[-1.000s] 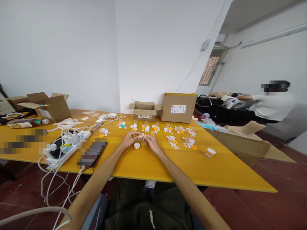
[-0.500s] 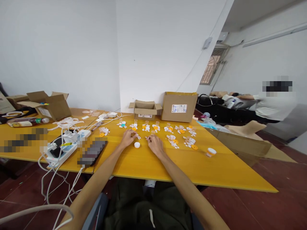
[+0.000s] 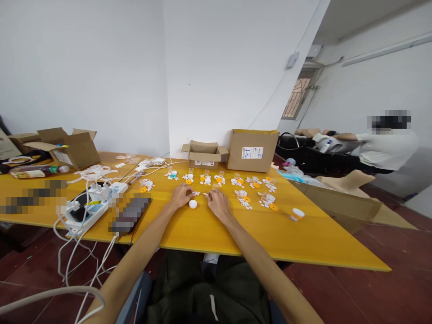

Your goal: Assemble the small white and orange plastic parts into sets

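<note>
My left hand (image 3: 182, 196) rests low over the table with its fingers curled at a small cluster of white perforated pieces (image 3: 195, 193). Whether a piece sits between those fingertips is too small to tell. Facing it, my right hand (image 3: 218, 201) has thumb and fingers pinched together at another small white piece (image 3: 205, 194). Just in front of the cluster, between the hands, stands a round tub with a white lid (image 3: 192, 204). Behind the hands are several small heaps of white pieces (image 3: 207, 180) with clear cups and orange rings.
A lidded tub (image 3: 297, 214) stands at right. At the back are an open carton (image 3: 204, 155) and a larger carton (image 3: 252, 150). A phone (image 3: 131, 217) and a power strip (image 3: 97, 208) with cables lie at left. A person in a white top (image 3: 388, 146) sits far right.
My left fingers have lowered slightly, and the white pieces beside them now lie flatter. My right hand has barely shifted. The lidded tubs stay in place.
</note>
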Motion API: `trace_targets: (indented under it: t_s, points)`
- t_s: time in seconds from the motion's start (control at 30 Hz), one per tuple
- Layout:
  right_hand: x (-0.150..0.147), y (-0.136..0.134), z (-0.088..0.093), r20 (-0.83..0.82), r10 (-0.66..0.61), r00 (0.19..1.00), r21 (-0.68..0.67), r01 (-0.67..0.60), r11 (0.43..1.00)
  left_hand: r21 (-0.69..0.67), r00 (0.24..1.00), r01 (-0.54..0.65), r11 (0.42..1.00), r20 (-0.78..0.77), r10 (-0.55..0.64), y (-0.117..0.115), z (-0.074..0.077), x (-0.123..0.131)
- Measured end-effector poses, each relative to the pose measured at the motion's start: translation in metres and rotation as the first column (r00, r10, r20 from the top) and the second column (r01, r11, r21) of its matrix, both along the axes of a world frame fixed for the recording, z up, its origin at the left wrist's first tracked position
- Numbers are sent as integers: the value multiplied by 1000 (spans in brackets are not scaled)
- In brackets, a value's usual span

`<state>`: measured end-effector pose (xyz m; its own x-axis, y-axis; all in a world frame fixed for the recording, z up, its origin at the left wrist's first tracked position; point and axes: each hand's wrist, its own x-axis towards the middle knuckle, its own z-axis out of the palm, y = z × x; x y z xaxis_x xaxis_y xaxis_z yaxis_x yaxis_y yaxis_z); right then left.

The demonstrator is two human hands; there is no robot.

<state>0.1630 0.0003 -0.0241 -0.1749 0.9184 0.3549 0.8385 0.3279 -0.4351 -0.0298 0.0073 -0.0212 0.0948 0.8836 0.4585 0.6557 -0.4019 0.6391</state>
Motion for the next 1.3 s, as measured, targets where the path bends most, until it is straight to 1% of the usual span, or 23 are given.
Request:
trace_targets:
  t_s: [0.1,0.2,0.23,0.3,0.4,0.43,0.5,0.6,0.77,0.9,0.97,1.03,1.17,1.23,1.3]
  points:
    - [-1,-3,4,61,-6,998,-3,6,1000,-8,998,-17,1000,-57,17,-1,1,1]
    - [-3,-5,7,128,12,992,35,-17,999,-28,990,-47,998,-132,43,-2,2,2]
    - [-3,-6,8,142,39,989,58,-48,997,-31,988,-53,998,-148,48,-2,2,2]
    - [-4,-7,8,163,129,978,105,-147,984,-25,986,-52,998,-160,48,-2,3,2]
    - [-5,-7,6,209,284,936,159,-319,934,-24,990,-32,999,-141,28,-2,3,1]
    - [-5,-8,5,228,317,921,167,-358,919,-30,991,-20,999,-132,16,-2,3,1]
    - [-5,-9,4,259,342,903,168,-390,905,-47,993,7,999,-118,-12,-3,3,2]
    - [-6,-11,6,289,304,908,148,-357,922,-63,993,41,997,-108,-48,-3,4,2]
    - [-9,-15,11,312,190,931,129,-240,962,-60,993,79,995,-80,-84,-3,3,2]
    - [-10,-16,12,313,117,943,135,-166,977,-59,993,93,994,-67,-97,-2,1,2]
    - [-9,-15,11,302,99,948,151,-150,977,-60,993,97,993,-55,-100,-1,1,2]
    - [-9,-15,9,294,124,948,179,-182,967,-59,994,102,993,-30,-104,-1,2,3]
    - [-8,-13,6,312,246,918,197,-316,928,-65,994,110,992,27,-109,-1,4,3]
    - [-8,-12,5,318,256,913,183,-324,928,-75,993,111,991,47,-107,-2,6,4]
    - [-8,-12,5,317,236,919,175,-301,937,-87,993,108,990,62,-103,-2,7,3]
